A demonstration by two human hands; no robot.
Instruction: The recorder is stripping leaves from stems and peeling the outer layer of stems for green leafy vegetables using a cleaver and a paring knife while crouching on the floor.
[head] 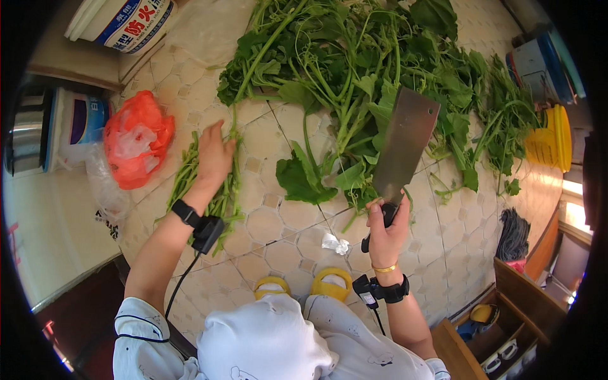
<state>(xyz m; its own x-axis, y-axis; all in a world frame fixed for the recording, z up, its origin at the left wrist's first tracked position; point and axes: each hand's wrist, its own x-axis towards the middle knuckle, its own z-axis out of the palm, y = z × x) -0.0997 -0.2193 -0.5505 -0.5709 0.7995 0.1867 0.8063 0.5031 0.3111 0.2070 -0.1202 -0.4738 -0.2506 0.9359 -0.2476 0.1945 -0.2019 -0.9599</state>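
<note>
A cleaver (407, 137) with a broad metal blade and black handle is gripped in my right hand (389, 230). Its blade points away from me, above the near edge of a large heap of leafy green vines (346, 61) with curling tendrils. My left hand (214, 154) is over a bundle of cut green stems (232, 190) on the tiled floor. A stem passes beside its thumb; the palm side is hidden, so whether it grips any stem is unclear.
A red plastic bag (138, 140) lies left of the stems. White buckets (128, 23) stand at upper left, and a yellow basket (551, 137) is at right. A crumpled white tissue (335, 243) lies near my yellow slippers (332, 282). An open wooden cabinet (494, 332) occupies the lower right.
</note>
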